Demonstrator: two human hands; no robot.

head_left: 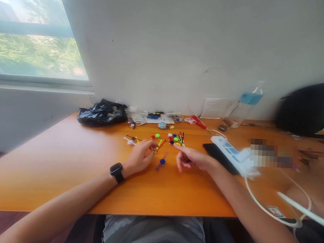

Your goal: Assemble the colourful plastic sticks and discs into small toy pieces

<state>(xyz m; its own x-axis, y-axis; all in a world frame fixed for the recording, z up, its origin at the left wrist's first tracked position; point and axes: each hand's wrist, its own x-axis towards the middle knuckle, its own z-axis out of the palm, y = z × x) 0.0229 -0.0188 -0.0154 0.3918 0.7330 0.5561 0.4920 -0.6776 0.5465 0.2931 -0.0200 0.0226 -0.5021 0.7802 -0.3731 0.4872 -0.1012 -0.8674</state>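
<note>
Small coloured plastic sticks and round discs point(174, 138) lie scattered on the orange table point(67, 167). My left hand point(140, 157), with a black watch on its wrist, rests on the table with curled fingers touching a red and green stick point(159, 145). My right hand point(190, 159) hovers just right of it, forefinger pointing out towards the pile, the other fingers curled in. A blue and purple piece point(161, 161) lies between the two hands. Nothing shows inside either hand.
A black plastic bag point(102, 113) sits at the back left by the wall. A white power strip point(232, 154) with a cable, a dark phone point(220, 157), a water bottle point(244, 104) and a black bag point(306, 109) stand to the right.
</note>
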